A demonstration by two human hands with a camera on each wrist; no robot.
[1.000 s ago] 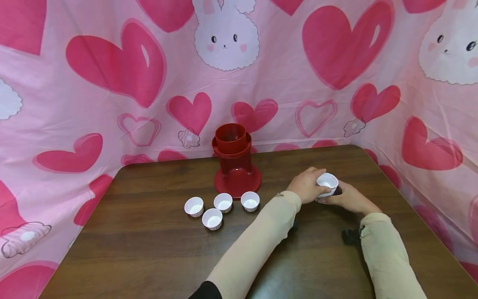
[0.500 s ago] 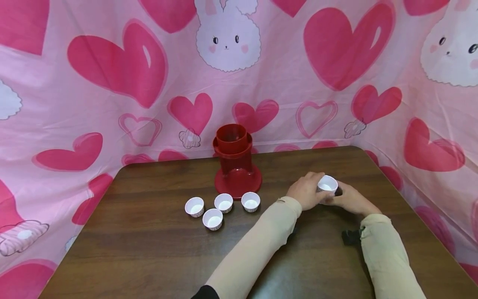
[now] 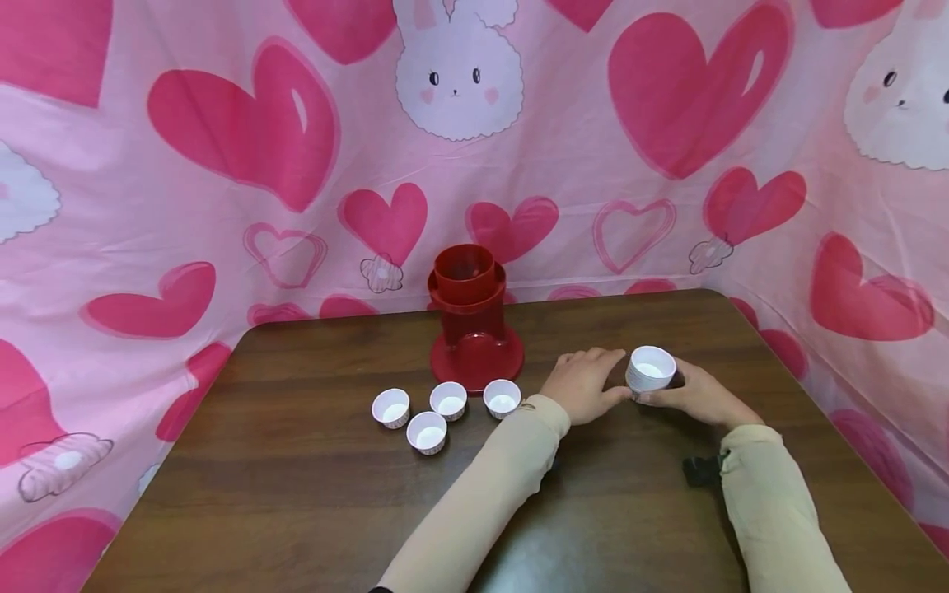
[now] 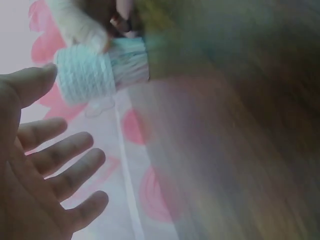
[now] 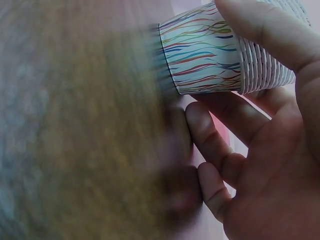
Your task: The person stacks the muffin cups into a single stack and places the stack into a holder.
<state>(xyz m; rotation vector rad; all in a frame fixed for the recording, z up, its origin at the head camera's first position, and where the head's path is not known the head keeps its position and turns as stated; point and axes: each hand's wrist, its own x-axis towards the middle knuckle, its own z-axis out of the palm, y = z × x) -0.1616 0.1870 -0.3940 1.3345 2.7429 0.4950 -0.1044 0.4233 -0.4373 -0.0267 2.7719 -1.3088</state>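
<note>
Nesting inside one another, white cups (image 3: 648, 370) sit in the right grip (image 3: 699, 399).

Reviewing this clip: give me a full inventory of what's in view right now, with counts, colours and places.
Cup stack: one, white with coloured wavy lines, in the right hand; nested count unclear
Loose cups: four, white inside, upright on the table's near side of the stand
Stand: one, red, near the table's far edge
Table: one, brown wood-look, under everything
Cloth: pink with hearts and white rabbits, behind and beside the table
Black piece: one plain to see, at the right cuff
Sleeves: two, beige, on the forearms
Left hand: one, beside the stack, fingers spread
Right hand: one, gripping the stack
</note>
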